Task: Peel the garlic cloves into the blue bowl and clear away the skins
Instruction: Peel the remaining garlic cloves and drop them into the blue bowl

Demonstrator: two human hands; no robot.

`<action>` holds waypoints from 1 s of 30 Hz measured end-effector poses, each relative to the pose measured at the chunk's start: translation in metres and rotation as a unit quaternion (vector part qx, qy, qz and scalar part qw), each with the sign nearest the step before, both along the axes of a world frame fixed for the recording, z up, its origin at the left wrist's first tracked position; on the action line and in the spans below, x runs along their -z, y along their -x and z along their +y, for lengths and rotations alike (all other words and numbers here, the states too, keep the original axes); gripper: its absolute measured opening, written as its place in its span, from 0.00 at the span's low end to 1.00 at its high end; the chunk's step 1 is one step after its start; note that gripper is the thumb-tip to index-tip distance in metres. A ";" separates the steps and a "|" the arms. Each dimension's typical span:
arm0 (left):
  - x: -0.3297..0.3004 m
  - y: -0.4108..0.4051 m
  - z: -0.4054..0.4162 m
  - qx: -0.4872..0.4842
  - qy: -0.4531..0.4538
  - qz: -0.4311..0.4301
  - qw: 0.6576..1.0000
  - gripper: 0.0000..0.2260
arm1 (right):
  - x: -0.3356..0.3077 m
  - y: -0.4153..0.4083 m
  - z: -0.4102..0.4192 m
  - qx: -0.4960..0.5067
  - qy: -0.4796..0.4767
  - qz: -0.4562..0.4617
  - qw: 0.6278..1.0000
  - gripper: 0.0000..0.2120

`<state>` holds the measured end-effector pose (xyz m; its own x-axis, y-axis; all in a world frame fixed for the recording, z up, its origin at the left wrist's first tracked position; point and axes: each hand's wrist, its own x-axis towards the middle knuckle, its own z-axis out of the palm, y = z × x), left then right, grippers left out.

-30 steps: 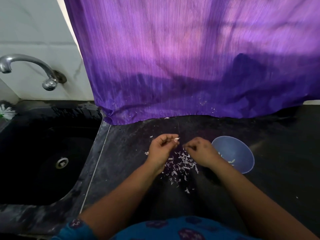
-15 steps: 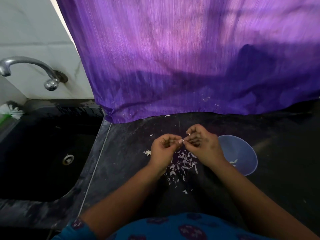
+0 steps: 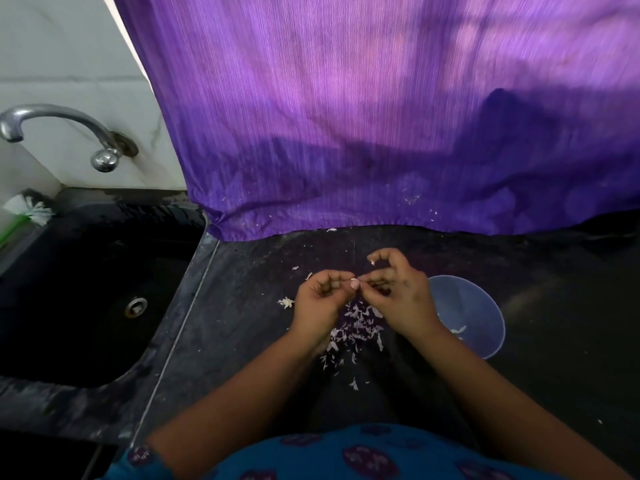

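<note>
Garlic clove (image 3: 354, 283) sits pinched in my left hand (image 3: 320, 303), and my right hand (image 3: 398, 292) picks at its skin, both held over the skins (image 3: 353, 327) mid-counter so scraps fall there. Bowl (image 3: 485, 317) waits just right, toward the counter's right edge.

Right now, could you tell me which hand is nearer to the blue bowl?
The right hand: it sits just left of the bowl, overlapping its rim in this view. The left hand is farther left, beyond the right hand.
</note>
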<state>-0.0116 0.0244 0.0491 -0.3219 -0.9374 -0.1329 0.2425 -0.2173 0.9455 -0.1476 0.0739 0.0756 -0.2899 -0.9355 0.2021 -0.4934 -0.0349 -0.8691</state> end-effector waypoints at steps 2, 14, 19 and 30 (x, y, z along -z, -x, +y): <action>0.001 0.000 0.002 -0.003 0.006 -0.001 1.000 0.05 | 0.001 0.000 0.000 -0.001 0.000 0.004 1.000 0.20; -0.007 -0.003 0.005 0.020 -0.100 0.095 0.990 0.06 | -0.002 0.000 -0.003 0.040 -0.046 -0.137 0.989 0.22; -0.015 -0.007 -0.001 0.020 -0.150 0.147 0.977 0.06 | -0.003 -0.005 -0.002 0.034 -0.072 -0.236 0.969 0.22; -0.011 -0.010 0.002 0.055 -0.098 0.100 0.989 0.08 | -0.005 -0.006 0.006 0.039 -0.054 -0.143 0.988 0.24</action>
